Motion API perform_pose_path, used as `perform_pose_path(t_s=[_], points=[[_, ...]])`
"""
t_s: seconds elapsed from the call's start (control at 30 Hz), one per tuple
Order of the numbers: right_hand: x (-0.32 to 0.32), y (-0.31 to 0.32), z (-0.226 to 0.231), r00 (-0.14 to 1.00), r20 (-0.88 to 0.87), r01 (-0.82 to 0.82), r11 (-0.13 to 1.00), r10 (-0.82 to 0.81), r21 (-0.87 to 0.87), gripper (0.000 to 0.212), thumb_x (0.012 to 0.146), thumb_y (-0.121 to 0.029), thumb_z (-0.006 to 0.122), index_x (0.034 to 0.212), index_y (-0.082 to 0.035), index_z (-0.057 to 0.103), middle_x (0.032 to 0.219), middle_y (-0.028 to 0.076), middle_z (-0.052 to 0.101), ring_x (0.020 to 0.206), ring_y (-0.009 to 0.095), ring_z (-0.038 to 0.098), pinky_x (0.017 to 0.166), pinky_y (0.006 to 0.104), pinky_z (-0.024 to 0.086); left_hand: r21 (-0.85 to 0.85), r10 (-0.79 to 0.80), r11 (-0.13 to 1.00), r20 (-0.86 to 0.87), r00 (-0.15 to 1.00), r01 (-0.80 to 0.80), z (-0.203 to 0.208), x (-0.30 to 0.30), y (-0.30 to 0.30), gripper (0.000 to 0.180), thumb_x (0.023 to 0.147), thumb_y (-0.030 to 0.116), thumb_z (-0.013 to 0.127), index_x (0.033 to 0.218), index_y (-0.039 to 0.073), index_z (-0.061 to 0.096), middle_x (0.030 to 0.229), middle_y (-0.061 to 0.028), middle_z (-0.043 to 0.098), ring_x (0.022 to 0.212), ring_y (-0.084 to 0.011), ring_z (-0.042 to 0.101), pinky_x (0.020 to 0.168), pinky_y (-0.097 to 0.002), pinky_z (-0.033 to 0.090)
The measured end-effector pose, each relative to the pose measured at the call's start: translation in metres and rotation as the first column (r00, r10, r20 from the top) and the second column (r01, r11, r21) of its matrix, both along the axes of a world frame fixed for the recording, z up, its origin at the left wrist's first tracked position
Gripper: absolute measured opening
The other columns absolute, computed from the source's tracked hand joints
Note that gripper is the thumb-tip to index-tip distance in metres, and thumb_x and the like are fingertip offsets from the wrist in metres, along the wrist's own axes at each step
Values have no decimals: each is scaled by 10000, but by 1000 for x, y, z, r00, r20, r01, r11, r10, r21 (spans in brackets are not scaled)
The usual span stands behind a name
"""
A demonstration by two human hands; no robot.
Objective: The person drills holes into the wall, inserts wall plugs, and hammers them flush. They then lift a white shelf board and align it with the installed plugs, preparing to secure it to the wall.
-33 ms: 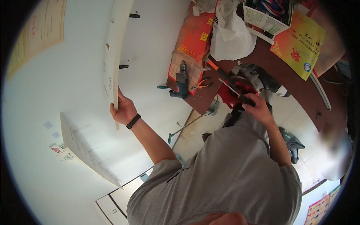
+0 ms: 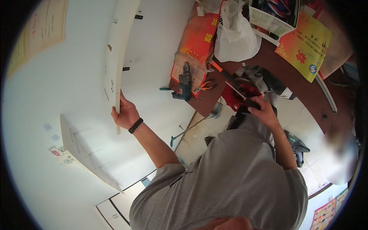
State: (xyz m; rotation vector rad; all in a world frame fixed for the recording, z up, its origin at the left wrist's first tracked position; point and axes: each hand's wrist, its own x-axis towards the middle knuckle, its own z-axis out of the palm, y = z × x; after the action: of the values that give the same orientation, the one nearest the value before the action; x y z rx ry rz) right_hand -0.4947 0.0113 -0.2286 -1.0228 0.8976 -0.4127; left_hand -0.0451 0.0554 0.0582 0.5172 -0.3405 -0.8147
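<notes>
My left hand (image 2: 126, 114), with a black band on its wrist, is closed around the lower end of a long white board (image 2: 120, 57) that stands out from the wall. Its thumb and fingers lie on opposite sides of the board's edge. In my right hand (image 2: 263, 111) is a screwdriver (image 2: 237, 90), gripped by its dark handle. Its metal shaft points up and left over the desk's near edge. A drill (image 2: 185, 82) lies on the desk corner left of that hand, beside orange-handled pliers (image 2: 204, 88).
The brown desk (image 2: 264, 55) carries a white plastic bag (image 2: 235, 34), a box of odds and ends (image 2: 274, 23), red packaging (image 2: 195, 42) and a yellow-red folder (image 2: 306, 46). Black brackets (image 2: 126, 69) project from the wall. Another pale board (image 2: 76, 153) is mounted lower left. A dark bag (image 2: 297, 142) sits on the floor.
</notes>
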Motion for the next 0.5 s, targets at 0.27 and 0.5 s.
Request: perform_pose_path(t_s=[0.27, 0.5], points=[[11, 18, -17, 897, -402, -368, 818, 185, -443, 304, 789, -129, 738, 1083, -72, 685, 987, 137, 729, 946, 374, 699, 800, 436, 550, -13, 61, 998, -85, 994, -63, 12, -32, 84, 605, 947, 29, 530, 1507, -116, 353, 1594, -258, 390, 1515, -408, 335, 1277, -512, 323], [164, 29, -47, 848, -298, -479, 394, 438, -785, 229, 799, -145, 743, 1014, -91, 688, 973, 110, 635, 984, 340, 665, 812, 478, 559, 51, 272, 962, -97, 957, -268, 10, -56, 182, 598, 957, 60, 517, 1516, -85, 364, 1568, -236, 448, 1499, -367, 379, 1275, -535, 302]])
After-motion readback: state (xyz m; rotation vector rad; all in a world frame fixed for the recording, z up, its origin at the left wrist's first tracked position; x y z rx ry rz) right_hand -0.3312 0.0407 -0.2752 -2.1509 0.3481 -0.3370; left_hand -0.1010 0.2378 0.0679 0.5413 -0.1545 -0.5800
